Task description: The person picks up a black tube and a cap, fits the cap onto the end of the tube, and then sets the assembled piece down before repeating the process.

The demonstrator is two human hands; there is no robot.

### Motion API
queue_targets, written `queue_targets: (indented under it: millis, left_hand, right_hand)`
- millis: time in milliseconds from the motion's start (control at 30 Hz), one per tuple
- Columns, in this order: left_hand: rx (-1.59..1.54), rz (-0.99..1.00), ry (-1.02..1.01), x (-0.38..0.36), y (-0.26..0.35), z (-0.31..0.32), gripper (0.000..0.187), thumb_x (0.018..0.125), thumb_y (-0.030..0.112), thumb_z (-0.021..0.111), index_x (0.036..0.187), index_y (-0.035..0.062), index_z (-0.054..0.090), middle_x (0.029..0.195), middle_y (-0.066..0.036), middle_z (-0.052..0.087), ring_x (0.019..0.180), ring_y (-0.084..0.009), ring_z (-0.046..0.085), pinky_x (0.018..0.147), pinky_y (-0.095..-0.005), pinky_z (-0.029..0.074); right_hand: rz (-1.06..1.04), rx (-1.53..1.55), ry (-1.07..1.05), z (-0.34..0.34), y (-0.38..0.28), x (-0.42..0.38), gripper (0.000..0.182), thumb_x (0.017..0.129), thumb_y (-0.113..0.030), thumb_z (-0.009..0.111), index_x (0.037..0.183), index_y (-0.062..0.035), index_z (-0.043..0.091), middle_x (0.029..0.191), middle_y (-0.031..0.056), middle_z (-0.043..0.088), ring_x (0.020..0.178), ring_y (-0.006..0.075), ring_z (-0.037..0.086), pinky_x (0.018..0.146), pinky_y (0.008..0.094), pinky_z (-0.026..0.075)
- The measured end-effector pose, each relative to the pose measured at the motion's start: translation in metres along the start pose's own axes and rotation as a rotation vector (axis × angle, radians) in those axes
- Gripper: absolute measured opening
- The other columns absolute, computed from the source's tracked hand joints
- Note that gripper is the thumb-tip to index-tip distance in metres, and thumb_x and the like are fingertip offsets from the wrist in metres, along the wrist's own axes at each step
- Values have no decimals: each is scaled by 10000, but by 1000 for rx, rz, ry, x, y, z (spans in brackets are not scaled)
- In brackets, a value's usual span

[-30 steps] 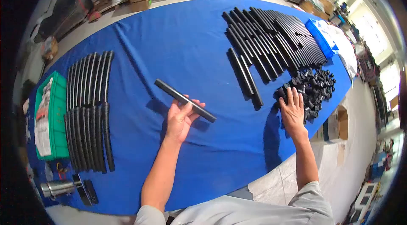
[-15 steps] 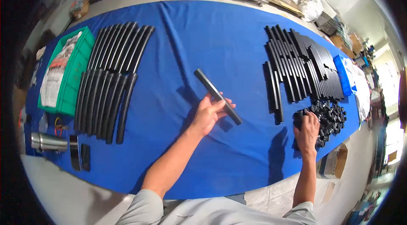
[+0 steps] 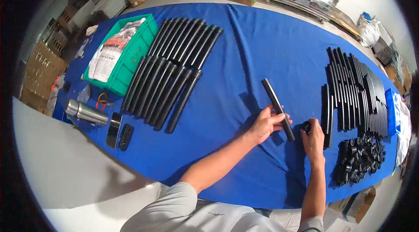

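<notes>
My left hand [image 3: 263, 126] is closed around a black tube [image 3: 273, 95], held at a slant above the blue cloth. Just to its right, my right hand [image 3: 314, 143] pinches a small black end cap [image 3: 306, 126], partly hidden by the fingers. The cap and the tube's lower end are close but apart. Beyond my right hand lies a heap of small black caps [image 3: 360, 162]. Rows of bare black tubes [image 3: 358, 94] lie behind that heap.
Thicker-ended black tubes [image 3: 168, 81] lie in two rows at left, beside a green crate [image 3: 126, 75] with printed paper in it. A steel thermos [image 3: 87, 113], a phone [image 3: 114, 130] and a small black object [image 3: 126, 137] sit front left. A blue bin [image 3: 394, 112] stands far right.
My right hand has come away from the heap of caps toward the tube, carrying a cap. The view has turned left; my left hand still grips the tube.
</notes>
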State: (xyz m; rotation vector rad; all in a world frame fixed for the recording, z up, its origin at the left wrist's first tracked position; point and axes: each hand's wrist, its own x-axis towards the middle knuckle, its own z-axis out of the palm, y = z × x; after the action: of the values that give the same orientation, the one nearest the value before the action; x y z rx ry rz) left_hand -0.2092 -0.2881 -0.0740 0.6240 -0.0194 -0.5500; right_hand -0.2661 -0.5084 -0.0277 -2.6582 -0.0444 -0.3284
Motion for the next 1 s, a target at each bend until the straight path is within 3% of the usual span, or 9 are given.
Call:
queue_targets:
  millis: [67, 100, 167, 200, 333, 400, 567, 767, 1000]
  left_hand:
    - [-1, -11, -8, 0, 0, 0, 388, 975, 124, 657, 1289, 96, 431, 1140, -132, 643, 1119, -330, 676, 970, -504, 550]
    - [9, -4, -1, -1, 0, -1, 394, 974, 132, 662, 1293, 99, 432, 1135, -128, 645, 1118, -327, 676, 960, -496, 553]
    - [36, 8, -1, -3, 4, 4, 407, 970, 148, 671, 1299, 106, 434, 1126, -121, 648, 1117, -320, 676, 941, -480, 559]
    - [26, 24, 8, -5, 6, 7, 372, 974, 165, 669, 1286, 107, 475, 1080, -110, 664, 1063, -302, 696, 909, -456, 567]
    - [-40, 79, -70, -3, 10, -3, 342, 970, 263, 692, 1246, 100, 570, 994, -95, 689, 896, -267, 721, 825, -433, 590]
    - [-59, 90, -31, -14, 25, 1, 394, 983, 308, 672, 1289, 84, 563, 902, -69, 649, 738, -208, 672, 677, -354, 561]
    - [241, 124, -8, -43, 71, 7, 477, 962, 315, 697, 1322, 41, 543, 853, -51, 607, 668, -155, 622, 541, -283, 502]
    - [905, -11, -34, -102, 96, 8, 415, 876, 103, 777, 1245, -6, 623, 995, -32, 652, 855, -114, 620, 755, -266, 509]
    - [850, -376, -177, -151, 105, -9, 459, 845, 137, 816, 1246, -21, 656, 1136, -82, 667, 992, -183, 637, 863, -319, 519]
  right_hand:
    - [41, -4, -52, 2, 3, -3, 549, 783, 3, 761, 1272, -20, 512, 1135, 225, 635, 1047, 420, 641, 889, 462, 519]
    - [-89, -21, 59, 8, 13, -8, 626, 783, 5, 764, 1346, -30, 492, 1162, 227, 628, 1086, 429, 625, 928, 460, 513]
    - [-44, -137, 89, -22, -34, -10, 711, 782, 17, 758, 1421, -34, 452, 1176, 229, 620, 1119, 458, 599, 967, 473, 498]
    - [-76, -183, 164, -26, -37, -10, 653, 807, 35, 737, 1406, -24, 483, 1145, 197, 632, 1039, 383, 650, 903, 411, 534]
    - [70, 618, 128, -13, -49, -18, 308, 970, -44, 621, 1275, -7, 599, 1002, 44, 630, 723, 81, 563, 587, 224, 453]
    - [246, 999, -103, -1, -75, -17, 257, 1039, -99, 520, 1256, 9, 605, 1010, 72, 659, 730, 112, 620, 607, 263, 523]
    - [322, 1373, -360, 47, -75, -12, 364, 1020, -186, 591, 1330, 3, 568, 1002, 73, 663, 783, 124, 627, 612, 271, 530]
    - [107, 1660, -650, 38, -48, -15, 554, 949, -246, 700, 1430, -28, 532, 997, 58, 658, 742, 108, 578, 611, 247, 472]
    - [-195, 1721, -1062, 42, -44, -22, 474, 931, -232, 710, 1346, -22, 625, 1105, 89, 702, 864, 168, 662, 725, 315, 540]
